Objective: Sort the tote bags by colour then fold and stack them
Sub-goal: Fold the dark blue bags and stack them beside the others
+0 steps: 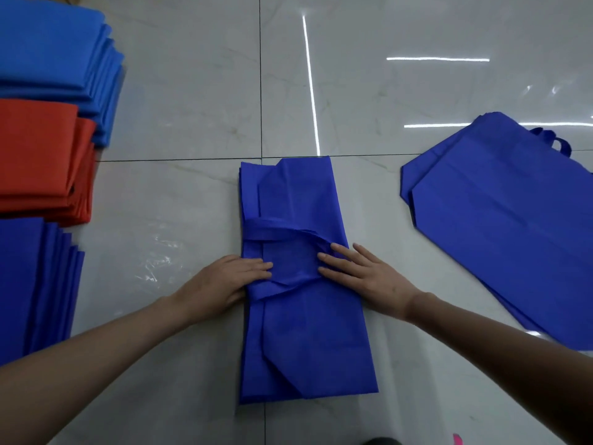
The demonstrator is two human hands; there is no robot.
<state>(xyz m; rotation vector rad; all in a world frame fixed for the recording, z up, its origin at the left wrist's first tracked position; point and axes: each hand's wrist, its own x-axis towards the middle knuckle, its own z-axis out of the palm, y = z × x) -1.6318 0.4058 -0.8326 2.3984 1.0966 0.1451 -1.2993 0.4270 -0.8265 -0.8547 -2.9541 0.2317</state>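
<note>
A dark blue tote bag (305, 332) lies folded into a long strip on the tiled floor in the middle of the view, its handle (266, 232) tucked across it. My left hand (224, 281) presses flat on its left edge with straight fingers. My right hand (359, 271) lies flat on its right side, fingers spread on the cloth. On the right, a few unfolded dark blue totes (507, 232) lie flat in a loose pile. At the left edge are three folded stacks: light blue (54, 59), red (41, 162) and dark blue (35, 284).
The floor is glossy pale marble tile (192, 107) with dark grout lines and bright light reflections. A dark object (382, 440) and a pink scrap (457, 440) show at the bottom edge.
</note>
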